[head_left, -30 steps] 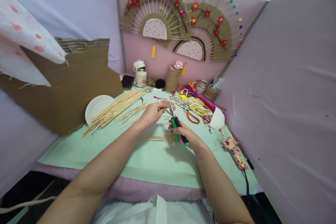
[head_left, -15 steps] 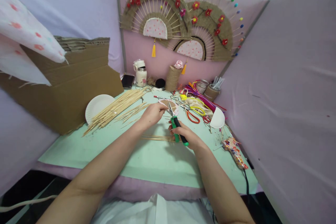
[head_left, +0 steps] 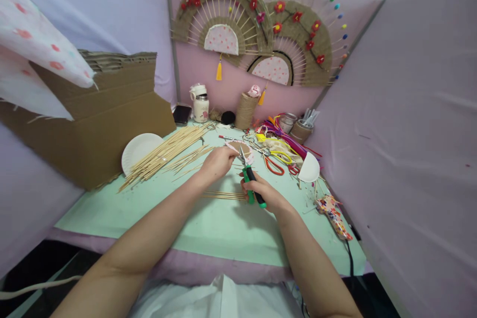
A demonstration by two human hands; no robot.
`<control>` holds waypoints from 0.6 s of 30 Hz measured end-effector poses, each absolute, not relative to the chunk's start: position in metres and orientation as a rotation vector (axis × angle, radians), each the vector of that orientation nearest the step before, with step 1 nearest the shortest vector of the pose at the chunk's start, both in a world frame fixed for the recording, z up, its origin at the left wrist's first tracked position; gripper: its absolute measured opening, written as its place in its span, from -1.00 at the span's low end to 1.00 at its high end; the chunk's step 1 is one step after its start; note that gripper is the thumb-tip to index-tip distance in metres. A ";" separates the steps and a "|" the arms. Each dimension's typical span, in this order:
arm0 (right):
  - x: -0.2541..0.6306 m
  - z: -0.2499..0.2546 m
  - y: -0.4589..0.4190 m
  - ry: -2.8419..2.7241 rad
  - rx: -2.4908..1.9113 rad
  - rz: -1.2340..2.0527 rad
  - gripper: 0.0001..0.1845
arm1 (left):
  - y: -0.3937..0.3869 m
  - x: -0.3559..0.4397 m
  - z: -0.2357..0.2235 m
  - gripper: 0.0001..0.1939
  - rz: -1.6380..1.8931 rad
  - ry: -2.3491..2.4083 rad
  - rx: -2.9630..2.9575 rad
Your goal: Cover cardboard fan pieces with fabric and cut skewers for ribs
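My right hand (head_left: 263, 191) is closed round the green and black handles of a pair of cutters (head_left: 249, 176), whose metal jaws point away from me. My left hand (head_left: 218, 161) pinches a thin bamboo skewer (head_left: 234, 148) and holds its end at the jaws. Both hands hover over the mint green table mat (head_left: 208, 223). A short row of cut skewers (head_left: 223, 196) lies on the mat just under my right wrist.
A big pile of long bamboo skewers (head_left: 164, 154) and a white paper plate (head_left: 139, 148) lie to the left, beside a stack of cardboard (head_left: 100, 114). Scissors (head_left: 272, 164), pipe cleaners (head_left: 283, 139), jars and a glue gun (head_left: 333, 216) crowd the right. Decorated fans (head_left: 257, 30) hang on the back wall.
Both hands have shifted very slightly; the cutters and skewer stay together at the same spot.
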State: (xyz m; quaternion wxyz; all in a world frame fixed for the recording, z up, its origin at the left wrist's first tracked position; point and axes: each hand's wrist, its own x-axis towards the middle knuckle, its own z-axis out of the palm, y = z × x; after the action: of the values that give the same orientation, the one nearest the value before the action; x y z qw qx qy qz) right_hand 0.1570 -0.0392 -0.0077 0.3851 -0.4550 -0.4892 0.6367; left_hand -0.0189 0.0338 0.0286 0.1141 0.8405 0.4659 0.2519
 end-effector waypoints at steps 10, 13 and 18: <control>0.157 -0.009 -0.039 -1.263 -1.168 1.628 -0.61 | 0.033 -0.019 0.026 -0.66 0.744 1.365 2.485; 0.157 -0.011 -0.038 -1.259 -1.173 1.637 -0.59 | 0.032 -0.018 0.026 -0.65 0.729 1.390 2.491; 0.156 -0.013 -0.037 -1.208 -1.200 1.651 -0.57 | 0.031 -0.016 0.027 -0.65 0.696 1.428 2.494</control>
State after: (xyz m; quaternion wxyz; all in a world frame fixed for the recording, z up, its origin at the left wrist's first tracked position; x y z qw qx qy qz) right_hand 0.1563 -0.0373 -0.0130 0.3755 -0.4691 -0.4719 0.6452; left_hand -0.0162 0.0310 0.0268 0.0921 0.8399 0.4808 0.2344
